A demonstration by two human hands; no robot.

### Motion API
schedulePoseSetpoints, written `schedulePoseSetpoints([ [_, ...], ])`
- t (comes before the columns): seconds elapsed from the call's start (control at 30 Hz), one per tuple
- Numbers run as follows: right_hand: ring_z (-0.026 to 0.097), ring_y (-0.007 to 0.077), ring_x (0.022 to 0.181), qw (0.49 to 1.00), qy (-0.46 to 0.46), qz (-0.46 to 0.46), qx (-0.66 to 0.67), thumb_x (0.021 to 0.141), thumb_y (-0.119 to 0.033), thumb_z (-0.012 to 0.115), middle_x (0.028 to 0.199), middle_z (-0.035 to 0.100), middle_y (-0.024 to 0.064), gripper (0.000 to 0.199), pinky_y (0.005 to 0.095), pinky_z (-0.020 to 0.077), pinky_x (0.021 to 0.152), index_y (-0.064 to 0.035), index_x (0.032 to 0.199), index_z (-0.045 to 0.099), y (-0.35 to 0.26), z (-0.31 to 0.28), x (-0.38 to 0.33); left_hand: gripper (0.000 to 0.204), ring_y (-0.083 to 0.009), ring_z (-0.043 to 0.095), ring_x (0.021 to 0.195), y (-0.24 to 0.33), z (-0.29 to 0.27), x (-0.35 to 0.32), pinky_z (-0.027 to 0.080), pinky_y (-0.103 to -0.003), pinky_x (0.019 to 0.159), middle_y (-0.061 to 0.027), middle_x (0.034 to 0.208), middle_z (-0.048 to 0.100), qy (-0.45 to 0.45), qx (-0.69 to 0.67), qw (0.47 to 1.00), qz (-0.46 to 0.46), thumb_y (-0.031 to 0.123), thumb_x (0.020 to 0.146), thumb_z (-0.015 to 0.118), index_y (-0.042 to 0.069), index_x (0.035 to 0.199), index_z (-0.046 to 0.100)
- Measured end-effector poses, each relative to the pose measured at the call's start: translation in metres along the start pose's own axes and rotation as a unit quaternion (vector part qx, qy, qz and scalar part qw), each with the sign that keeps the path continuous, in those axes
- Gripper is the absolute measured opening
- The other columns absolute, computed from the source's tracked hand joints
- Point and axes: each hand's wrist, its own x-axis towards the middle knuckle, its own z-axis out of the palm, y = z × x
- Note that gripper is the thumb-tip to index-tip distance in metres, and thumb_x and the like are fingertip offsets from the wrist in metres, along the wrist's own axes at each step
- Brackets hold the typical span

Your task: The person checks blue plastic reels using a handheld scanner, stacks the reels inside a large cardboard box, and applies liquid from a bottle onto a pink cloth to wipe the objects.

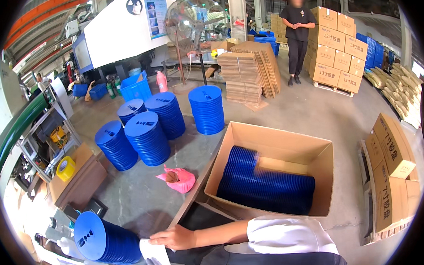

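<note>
Bare and bent at the fingers, my right hand reaches in from the lower right below a white sleeve. Its fingertips pinch a white and grey piece of cloth, whose lower end is cut off by the picture's bottom edge. My left hand cannot be made out. Just left of the cloth, a tilted stack of blue plastic discs leans on the grey table. Beyond my right arm, an open cardboard box holds rows of dark blue discs standing on edge.
Several blue disc stacks stand across the table, near a pink bag. Yellow tape lies on cardboard at left. Flattened cartons, a fan and a person are behind. Palletised boxes stand at right.
</note>
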Motion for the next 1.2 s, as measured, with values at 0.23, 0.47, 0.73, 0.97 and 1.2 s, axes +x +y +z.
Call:
schedulePoseSetpoints([
  [0.23, 0.067, 0.0232, 0.104, 0.989, 0.080, -0.050, -0.116, 0.078, -0.007, 0.061, 0.123, 0.065, 0.0092, 0.043, 0.0342, 0.0567, 0.070, -0.0074, 0.120, 0.064, 0.013, -0.058, 0.057, 0.108, -0.0483, 0.036, 0.131, -0.001, -0.030, 0.013, 0.034, -0.047, 0.109, -0.0355, 0.142, 0.034, 0.082, 0.030, 0.991, -0.098, 0.024, 0.063, 0.082, -0.007, 0.147, 0.021],
  [0.47, 0.069, 0.0239, 0.100, 0.971, 0.218, -0.012, -0.098, 0.075, 0.015, 0.058, 0.109, 0.071, 0.0113, 0.046, 0.0311, 0.0543, 0.084, -0.0078, 0.113, 0.070, 0.017, -0.096, 0.091, 0.110, -0.0481, 0.040, 0.130, 0.008, -0.052, 0.003, 0.037, -0.045, 0.108, -0.0326, 0.143, 0.033, 0.137, 0.027, 0.989, -0.052, 0.021, 0.061, 0.084, -0.004, 0.147, 0.021],
  [0.73, 0.067, 0.0265, 0.107, 0.974, 0.203, 0.046, -0.088, 0.082, 0.011, 0.057, 0.116, 0.069, 0.0124, 0.045, 0.0315, 0.0526, 0.090, -0.0126, 0.118, 0.070, 0.048, -0.095, 0.103, 0.117, -0.0451, 0.037, 0.133, -0.017, -0.041, 0.001, 0.039, -0.047, 0.105, -0.0290, 0.148, 0.028, 0.170, -0.028, 0.985, -0.018, 0.019, 0.062, 0.085, 0.007, 0.153, 0.011],
  [0.97, 0.065, 0.0268, 0.110, 0.991, 0.087, 0.097, -0.014, 0.081, 0.012, 0.051, 0.116, 0.068, 0.0144, 0.044, 0.0307, 0.0494, 0.094, -0.0079, 0.116, 0.070, 0.053, -0.072, 0.104, 0.083, -0.0379, 0.045, 0.127, -0.023, -0.041, -0.024, 0.043, -0.045, 0.103, -0.0215, 0.143, 0.034, 0.167, -0.128, 0.977, -0.028, 0.010, 0.062, 0.084, 0.007, 0.136, 0.048],
  [1.2, 0.065, 0.0240, 0.095, 0.949, -0.249, 0.158, 0.111, 0.083, -0.006, 0.067, 0.141, 0.051, 0.0171, 0.057, 0.0305, 0.0517, 0.083, -0.0129, 0.138, 0.052, 0.052, -0.017, 0.052, 0.048, -0.0231, 0.050, 0.120, -0.079, -0.104, -0.089, 0.041, -0.036, 0.101, -0.0106, 0.129, 0.052, 0.251, -0.352, 0.844, -0.317, 0.019, 0.076, 0.068, 0.002, 0.120, 0.061],
])
